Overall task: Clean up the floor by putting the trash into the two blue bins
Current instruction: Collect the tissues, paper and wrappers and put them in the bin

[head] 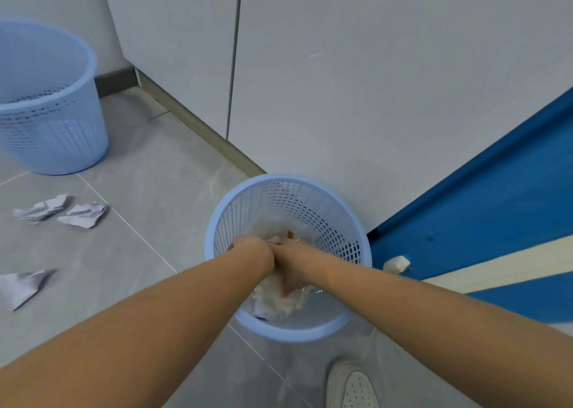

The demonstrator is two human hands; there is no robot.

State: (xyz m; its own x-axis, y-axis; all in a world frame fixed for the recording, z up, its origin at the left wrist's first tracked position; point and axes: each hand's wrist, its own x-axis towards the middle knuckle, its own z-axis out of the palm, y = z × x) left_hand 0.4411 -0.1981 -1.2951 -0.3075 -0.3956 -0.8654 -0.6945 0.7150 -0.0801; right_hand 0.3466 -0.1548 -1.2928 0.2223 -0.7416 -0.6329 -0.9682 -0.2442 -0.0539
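Both my hands reach down inside the near blue bin (356, 240), which stands against the white wall. My left hand (254, 249) and my right hand (293, 261) are side by side, pressed into a bundle of white crumpled trash (279, 302) in the bin; how the fingers lie is hidden. A second blue bin (52, 103) stands at the far left. Two crumpled grey papers (43, 209) (85, 215) lie on the floor left of the near bin, and another paper (21, 286) lies at the left edge.
A white cabinet wall (341, 81) runs behind the near bin. A blue panel (496, 215) leans at the right, with a small white crumpled piece (397, 264) at its foot. My white shoe (352, 386) stands below the bin on the grey tiles.
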